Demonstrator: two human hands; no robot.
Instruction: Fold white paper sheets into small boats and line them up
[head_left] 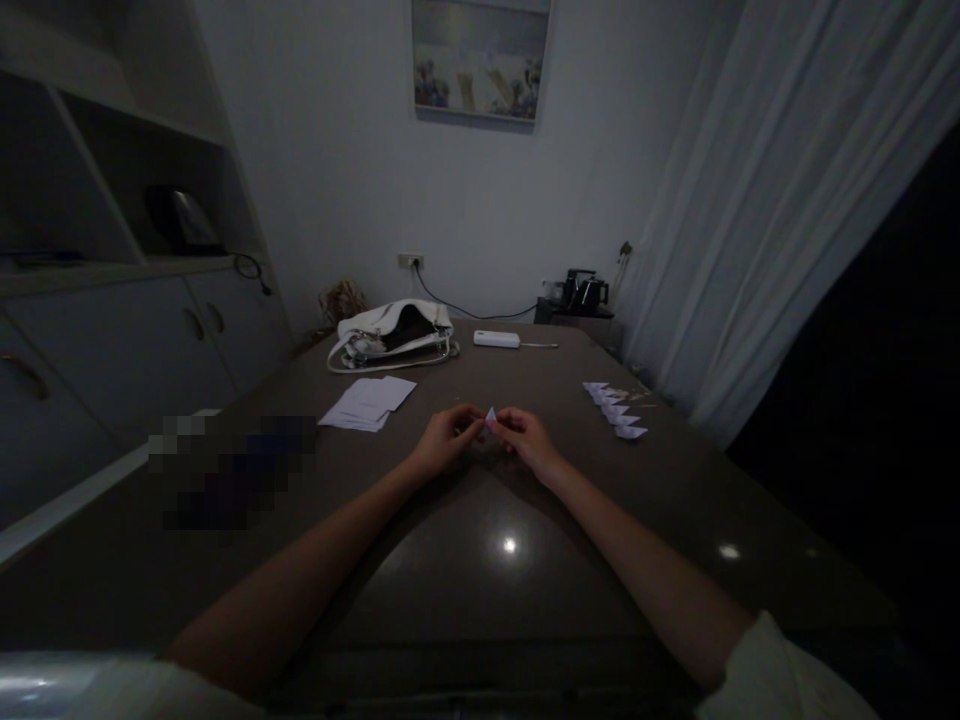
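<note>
My left hand [444, 438] and my right hand [528, 437] meet over the middle of a dark glossy table [480, 580]. Between their fingertips they pinch a small folded piece of white paper [490, 415], its point sticking up. A loose stack of white paper sheets [367, 403] lies to the left, beyond my left hand. A row of several small folded paper pieces [616, 409] lies to the right, beyond my right hand.
A white handbag [394, 334] and a white power bank with a cable [496, 339] lie at the table's far end. A kettle [583, 290] stands on a low stand behind. Cabinets run along the left, a white curtain [750, 220] hangs on the right.
</note>
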